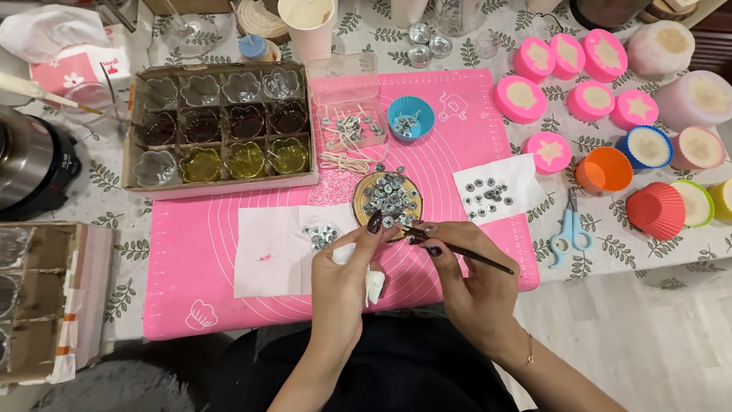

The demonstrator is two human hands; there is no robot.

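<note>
Head view: the left hand [343,275] is curled shut around a white tissue [372,281], its fingers [374,223] closed at the tip just beside a round wooden dish [364,189] heaped with small metal tabs [390,197]. Whether a tab sits between those fingertips cannot be told. The right hand [469,271] pinches a thin dark stick [465,252], which slants from the dish edge out to the right across the pink mat [191,259]. Both hands hover over the mat's near edge.

A white paper [267,255] with a few more tabs lies left of the hands; another paper [496,191] with tabs lies right of the dish. A tray of small glass cups [221,126] sits at the mat's far left. Blue scissors [568,229] rest on the surface beside coloured cupcake moulds [656,210].
</note>
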